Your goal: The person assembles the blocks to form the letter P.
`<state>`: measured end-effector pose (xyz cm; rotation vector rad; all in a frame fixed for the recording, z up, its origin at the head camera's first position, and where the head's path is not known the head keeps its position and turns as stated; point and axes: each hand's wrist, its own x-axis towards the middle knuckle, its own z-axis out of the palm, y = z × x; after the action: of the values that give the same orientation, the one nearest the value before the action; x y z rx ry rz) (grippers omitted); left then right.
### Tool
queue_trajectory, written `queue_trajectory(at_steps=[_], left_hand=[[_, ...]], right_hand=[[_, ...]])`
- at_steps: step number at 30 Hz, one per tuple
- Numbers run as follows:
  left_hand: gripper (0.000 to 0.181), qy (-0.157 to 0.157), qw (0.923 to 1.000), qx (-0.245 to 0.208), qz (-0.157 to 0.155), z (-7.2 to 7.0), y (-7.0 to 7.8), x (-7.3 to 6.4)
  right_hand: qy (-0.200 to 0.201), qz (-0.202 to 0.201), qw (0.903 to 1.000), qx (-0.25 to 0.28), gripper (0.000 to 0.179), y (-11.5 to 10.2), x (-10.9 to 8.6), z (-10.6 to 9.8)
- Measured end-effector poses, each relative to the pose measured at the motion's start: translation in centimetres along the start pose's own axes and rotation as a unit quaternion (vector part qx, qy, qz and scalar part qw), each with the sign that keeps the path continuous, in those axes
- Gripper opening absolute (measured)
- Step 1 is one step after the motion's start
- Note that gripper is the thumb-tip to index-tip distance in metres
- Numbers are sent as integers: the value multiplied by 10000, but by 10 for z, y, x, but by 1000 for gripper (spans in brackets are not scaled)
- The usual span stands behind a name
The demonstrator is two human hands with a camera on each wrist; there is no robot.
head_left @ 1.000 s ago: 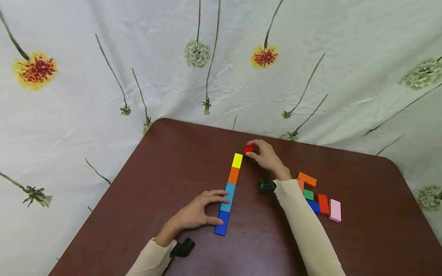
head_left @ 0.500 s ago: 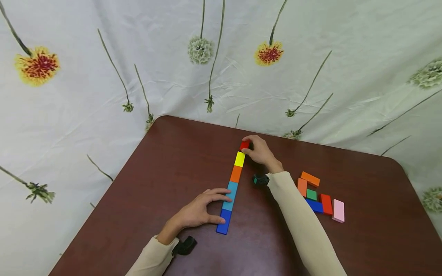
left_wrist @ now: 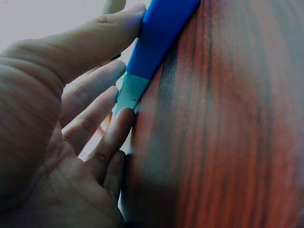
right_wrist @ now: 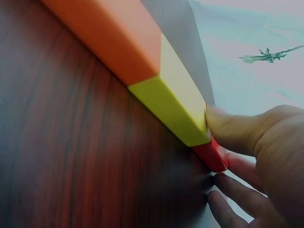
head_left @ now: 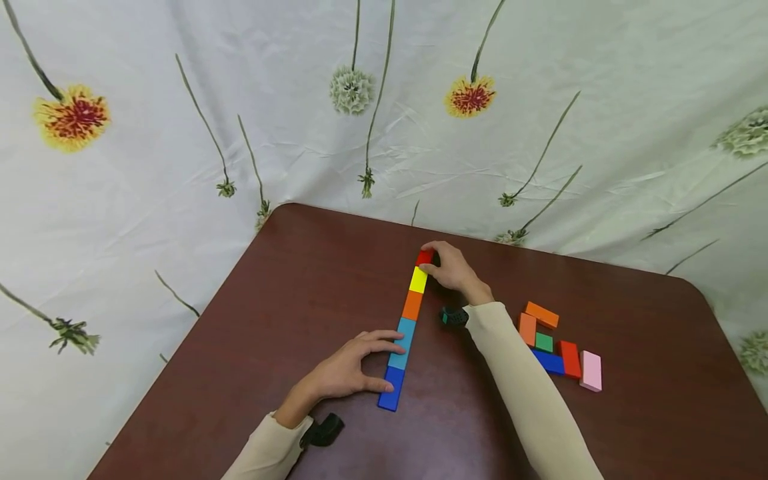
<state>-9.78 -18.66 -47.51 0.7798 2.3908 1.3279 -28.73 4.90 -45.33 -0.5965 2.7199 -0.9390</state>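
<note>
A row of blocks runs away from me in the head view: a dark blue block (head_left: 391, 390), a light blue block (head_left: 405, 339), an orange block (head_left: 412, 305), a yellow block (head_left: 419, 280) and a red block (head_left: 425, 258) at the far end. My right hand (head_left: 451, 269) pinches the red block; in the right wrist view its thumb lies by the yellow block's (right_wrist: 178, 104) end. My left hand (head_left: 345, 367) rests against the row's near part. Its thumb touches the dark blue block (left_wrist: 159, 40) and its fairly straight fingers the light blue block (left_wrist: 130, 90).
To the right lies a loose group: an orange block (head_left: 542, 315), an orange-red block (head_left: 527, 329), a green block (head_left: 544, 343), a blue block (head_left: 548, 362), a red block (head_left: 569, 359) and a pink block (head_left: 591, 371). A flowered cloth (head_left: 288, 87) hangs behind the brown table (head_left: 288, 293).
My right hand has brought the red block leftward to the far end of the row, against the yellow block. My left hand has stayed at the near blocks.
</note>
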Motion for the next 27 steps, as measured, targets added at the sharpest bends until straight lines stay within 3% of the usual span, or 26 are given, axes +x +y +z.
queue_trajectory(at_steps=[13, 18, 22, 27], left_hand=[[52, -12, 10000, -9, 26, -1, 0, 4], [53, -53, 10000, 3, 24, 0, 0, 3], [53, 5, 10000, -7, 15, 0, -1, 1], [52, 18, 10000, 14, 17, 0, -2, 0]], right_hand=[[-9, -83, 9999, -71, 43, 5, 1, -1], [-50, -315, 9992, -223, 47, 7, -6, -6], [19, -437, 9990, -127, 48, 8, -19, -16], [6, -505, 9987, 68, 46, 18, -54, -36]])
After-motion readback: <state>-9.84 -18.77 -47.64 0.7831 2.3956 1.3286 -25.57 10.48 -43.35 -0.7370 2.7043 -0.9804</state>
